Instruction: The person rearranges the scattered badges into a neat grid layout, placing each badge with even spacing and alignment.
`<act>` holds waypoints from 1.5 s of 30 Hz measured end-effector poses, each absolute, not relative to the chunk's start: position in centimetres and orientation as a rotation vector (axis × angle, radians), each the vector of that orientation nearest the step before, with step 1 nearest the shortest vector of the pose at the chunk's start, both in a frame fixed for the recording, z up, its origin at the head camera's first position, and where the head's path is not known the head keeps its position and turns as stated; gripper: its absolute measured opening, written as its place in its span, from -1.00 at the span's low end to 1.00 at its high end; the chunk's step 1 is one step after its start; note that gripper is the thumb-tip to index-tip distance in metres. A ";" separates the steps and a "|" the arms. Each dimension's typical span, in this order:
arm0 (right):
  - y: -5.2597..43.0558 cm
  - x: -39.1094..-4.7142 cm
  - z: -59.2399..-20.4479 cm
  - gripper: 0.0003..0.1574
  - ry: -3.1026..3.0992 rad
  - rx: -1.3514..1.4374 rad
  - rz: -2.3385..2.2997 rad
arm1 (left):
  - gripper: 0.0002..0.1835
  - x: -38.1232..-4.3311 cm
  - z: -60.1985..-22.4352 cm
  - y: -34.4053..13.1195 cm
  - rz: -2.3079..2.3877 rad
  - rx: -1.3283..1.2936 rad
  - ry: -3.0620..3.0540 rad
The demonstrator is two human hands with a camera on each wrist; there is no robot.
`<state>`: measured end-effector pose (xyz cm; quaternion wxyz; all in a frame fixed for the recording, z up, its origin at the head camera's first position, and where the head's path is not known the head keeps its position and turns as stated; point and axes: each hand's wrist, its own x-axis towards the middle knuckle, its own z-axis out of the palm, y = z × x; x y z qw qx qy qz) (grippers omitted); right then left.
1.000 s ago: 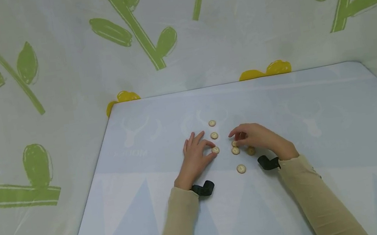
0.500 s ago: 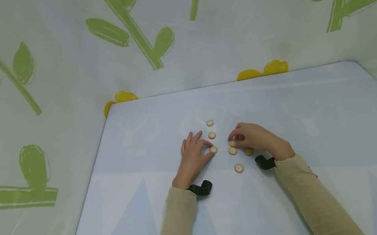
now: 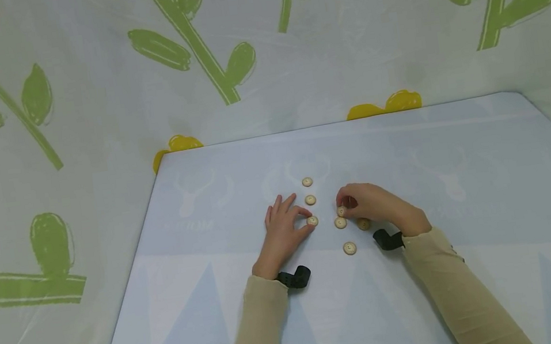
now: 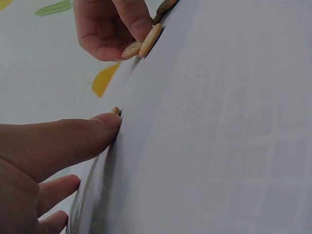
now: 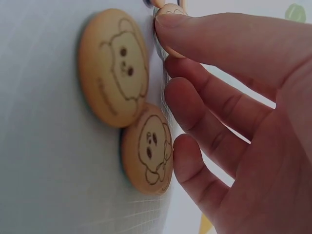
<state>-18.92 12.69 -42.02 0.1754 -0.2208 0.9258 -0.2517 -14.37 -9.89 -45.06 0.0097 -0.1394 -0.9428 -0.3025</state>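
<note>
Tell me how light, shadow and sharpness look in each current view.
Head view: soft, even light, markings on the discs too small to read; left wrist view: a soft shadow on the table beside the left hand; right wrist view: drawn faces on the two nearest discs legible, small lettering blurred.

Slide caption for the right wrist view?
Right hand pinches a round tan disc; two more discs with cartoon faces lie in foreground.
</note>
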 end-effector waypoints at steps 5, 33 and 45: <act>12.8 -18.9 -42.0 -0.84 2.613 -0.637 -0.719 | -0.82 -14.4 -45.0 -9.9 -0.944 -0.432 -2.943; 13.5 -19.0 -42.1 -0.80 2.572 -0.552 -0.830 | -0.81 -14.4 -45.2 -9.8 -0.921 -0.439 -2.936; 13.9 -19.2 -42.0 -0.75 2.617 -0.438 -0.897 | -0.81 -14.4 -45.3 -9.9 -0.921 -0.438 -2.945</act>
